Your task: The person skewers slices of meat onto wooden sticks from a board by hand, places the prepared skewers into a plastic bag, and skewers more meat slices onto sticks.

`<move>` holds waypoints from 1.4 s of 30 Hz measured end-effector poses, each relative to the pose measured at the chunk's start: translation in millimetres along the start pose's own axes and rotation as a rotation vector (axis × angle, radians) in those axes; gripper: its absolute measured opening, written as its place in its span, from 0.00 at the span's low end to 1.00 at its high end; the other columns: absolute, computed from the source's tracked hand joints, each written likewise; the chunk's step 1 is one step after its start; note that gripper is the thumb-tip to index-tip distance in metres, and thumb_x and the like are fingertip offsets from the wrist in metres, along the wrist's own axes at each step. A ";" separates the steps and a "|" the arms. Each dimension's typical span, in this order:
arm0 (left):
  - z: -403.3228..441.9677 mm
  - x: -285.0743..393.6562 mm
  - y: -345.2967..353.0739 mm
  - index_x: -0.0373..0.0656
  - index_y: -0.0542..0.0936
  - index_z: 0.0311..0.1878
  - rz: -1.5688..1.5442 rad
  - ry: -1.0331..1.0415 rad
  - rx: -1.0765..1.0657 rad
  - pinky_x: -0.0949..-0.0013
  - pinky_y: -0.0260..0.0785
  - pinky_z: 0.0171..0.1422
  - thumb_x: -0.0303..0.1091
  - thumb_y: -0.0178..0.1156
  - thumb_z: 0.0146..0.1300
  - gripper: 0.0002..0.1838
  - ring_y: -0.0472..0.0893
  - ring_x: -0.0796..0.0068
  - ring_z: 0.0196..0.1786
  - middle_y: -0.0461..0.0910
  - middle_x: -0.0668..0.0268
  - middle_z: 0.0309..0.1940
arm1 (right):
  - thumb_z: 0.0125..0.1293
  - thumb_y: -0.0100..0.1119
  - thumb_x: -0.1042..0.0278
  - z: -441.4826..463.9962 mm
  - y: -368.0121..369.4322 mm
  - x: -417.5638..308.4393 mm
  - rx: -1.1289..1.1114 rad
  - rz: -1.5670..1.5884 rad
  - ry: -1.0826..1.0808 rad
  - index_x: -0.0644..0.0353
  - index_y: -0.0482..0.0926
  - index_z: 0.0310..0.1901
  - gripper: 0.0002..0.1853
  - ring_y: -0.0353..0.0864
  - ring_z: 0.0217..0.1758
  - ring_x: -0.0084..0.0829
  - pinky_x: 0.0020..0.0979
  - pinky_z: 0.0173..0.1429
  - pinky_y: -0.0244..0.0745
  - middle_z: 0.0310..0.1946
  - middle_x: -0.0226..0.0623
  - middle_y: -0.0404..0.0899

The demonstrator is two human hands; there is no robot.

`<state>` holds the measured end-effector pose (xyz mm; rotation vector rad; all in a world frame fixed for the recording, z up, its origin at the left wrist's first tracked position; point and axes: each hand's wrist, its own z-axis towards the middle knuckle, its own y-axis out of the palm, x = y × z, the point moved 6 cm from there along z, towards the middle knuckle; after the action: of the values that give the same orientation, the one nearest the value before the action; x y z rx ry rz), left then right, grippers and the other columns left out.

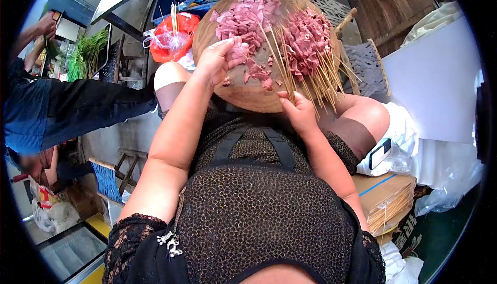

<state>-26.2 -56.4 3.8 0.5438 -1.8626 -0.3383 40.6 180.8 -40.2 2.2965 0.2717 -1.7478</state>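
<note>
Grey floor surrounds one round, light-brown wooden board (235,95), which sits in front of the seated person's two bare knees. Two heaps of sliced pinkish-red meat lie on it: one loose heap (251,12) at the upper left, and one darker heap of skewered meat (308,40) at the right, its many thin sticks fanning toward the person, too many to count.

Two bare hands work at the near side. The left hand (212,64) pinches one floppy pink meat slice (238,53) over the left part of the board. The right hand (299,113), at the near edge, grasps a bundle of thin bamboo skewers (286,71) that point up and away; one of them seems to meet a small strip of meat (263,77), though the overlap makes this hard to judge. A few small scraps lie between the heaps.

Beyond the board's upper left stands one bright red plastic bag (161,51) with several upright sticks. At the right are one phone (380,153) on white plastic and one brown cardboard box (385,196) of sticks. Two other people are at the left, one standing (77,110) near long green stalks (88,51), the other lower down (45,172).
</note>
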 end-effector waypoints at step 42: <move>12.4 -59.3 54.1 0.45 0.67 0.40 -0.331 0.083 0.062 0.76 0.48 0.15 0.40 0.42 0.68 0.09 0.54 0.83 0.13 0.55 0.75 0.14 | 0.64 0.54 0.67 -0.5 18.3 2.3 -0.050 0.077 0.070 0.64 0.76 0.46 0.13 0.64 0.21 0.12 0.16 0.26 0.59 0.21 0.22 0.71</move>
<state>-32.1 20.3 -22.3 0.8993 -1.7059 -0.4696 47.0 163.5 -40.9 2.3040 0.2342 -1.6085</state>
